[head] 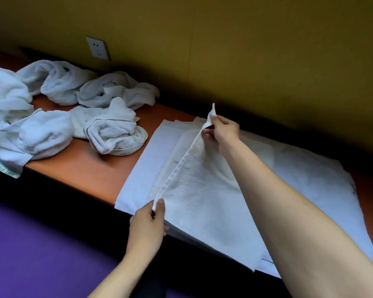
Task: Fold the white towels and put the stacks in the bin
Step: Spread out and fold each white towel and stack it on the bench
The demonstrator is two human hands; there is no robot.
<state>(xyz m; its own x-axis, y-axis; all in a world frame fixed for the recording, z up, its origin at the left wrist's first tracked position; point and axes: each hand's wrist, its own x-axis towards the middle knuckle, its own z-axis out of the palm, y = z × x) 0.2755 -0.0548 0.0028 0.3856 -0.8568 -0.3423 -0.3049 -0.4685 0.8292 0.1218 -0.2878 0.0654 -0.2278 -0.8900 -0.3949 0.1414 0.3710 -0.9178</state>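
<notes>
L hand (148, 220) & R hand (222, 129) each pinch terry towel (202, 201) hem corners.

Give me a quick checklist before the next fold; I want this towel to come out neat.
1. Left hand pinches the near corner of the towel: ok.
2. Right hand pinches the far corner: ok.
3. Lifted edge taut between the hands: ok.
4. Crumpled towels clear of the fold area: ok.
5. Towel square on the table: not ok, its near edge overhangs.
6. Bin in reach: cannot tell, none in view.
</notes>
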